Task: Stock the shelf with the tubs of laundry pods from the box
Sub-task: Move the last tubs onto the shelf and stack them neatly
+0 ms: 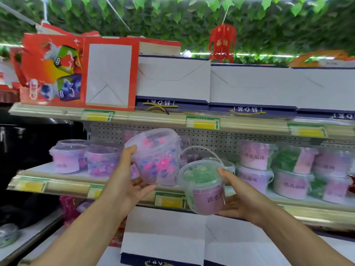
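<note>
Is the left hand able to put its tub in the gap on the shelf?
Probably yes. The left hand holds the pink and blue tub tilted, right before the open gap on the shelf, with nothing between them.

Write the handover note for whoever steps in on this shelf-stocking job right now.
Left hand: holds a tilted tub of pink and blue pods, raised in front of the middle shelf.
Right hand: holds an upright tub of green pods with a purple label, handle up, near the shelf edge.
Done: two tubs on the shelf's left; stacked tubs on its right.
Left: a gap sits in the shelf's centre behind both held tubs; they probably go there. The supply box is out of view, so the remaining count is unknown.
</note>
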`<state>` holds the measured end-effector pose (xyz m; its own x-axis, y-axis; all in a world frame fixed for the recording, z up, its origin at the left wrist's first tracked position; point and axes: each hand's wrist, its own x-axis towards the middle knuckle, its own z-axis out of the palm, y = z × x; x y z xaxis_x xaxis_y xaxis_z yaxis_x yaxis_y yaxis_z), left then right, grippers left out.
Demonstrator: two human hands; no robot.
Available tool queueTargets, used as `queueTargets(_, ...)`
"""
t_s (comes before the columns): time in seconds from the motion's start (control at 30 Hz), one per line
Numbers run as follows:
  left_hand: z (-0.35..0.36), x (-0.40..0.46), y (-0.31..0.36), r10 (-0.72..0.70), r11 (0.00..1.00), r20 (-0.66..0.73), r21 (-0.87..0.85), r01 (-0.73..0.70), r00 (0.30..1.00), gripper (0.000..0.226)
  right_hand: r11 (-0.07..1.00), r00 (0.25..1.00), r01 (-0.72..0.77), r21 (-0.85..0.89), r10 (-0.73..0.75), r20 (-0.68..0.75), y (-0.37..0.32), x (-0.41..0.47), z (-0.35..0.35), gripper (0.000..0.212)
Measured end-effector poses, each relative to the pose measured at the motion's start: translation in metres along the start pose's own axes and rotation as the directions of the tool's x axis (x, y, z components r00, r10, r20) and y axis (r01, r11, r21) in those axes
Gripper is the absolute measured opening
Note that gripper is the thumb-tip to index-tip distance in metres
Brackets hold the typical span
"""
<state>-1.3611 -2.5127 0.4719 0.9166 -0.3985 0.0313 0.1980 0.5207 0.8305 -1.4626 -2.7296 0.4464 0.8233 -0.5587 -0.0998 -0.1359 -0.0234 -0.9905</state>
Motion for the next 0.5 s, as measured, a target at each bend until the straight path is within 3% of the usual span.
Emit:
queueTargets(0.13,0.004,0.008,-0.006,0.013,1.0,0.016,0.024,-0.013,1.0,0.033,1.0,1.0,-0.001,0.012,0.001,-0.025,-0.005,-0.009,-0.006,0.061)
queueTargets(0.5,0.003,0.013,-0.012,0.011,1.0,0.02,0.019,-0.012,1.0,0.038,0.973,0.983,0.088,0.212,-0.05,-0.179,-0.056,-0.005,-0.019,0.064)
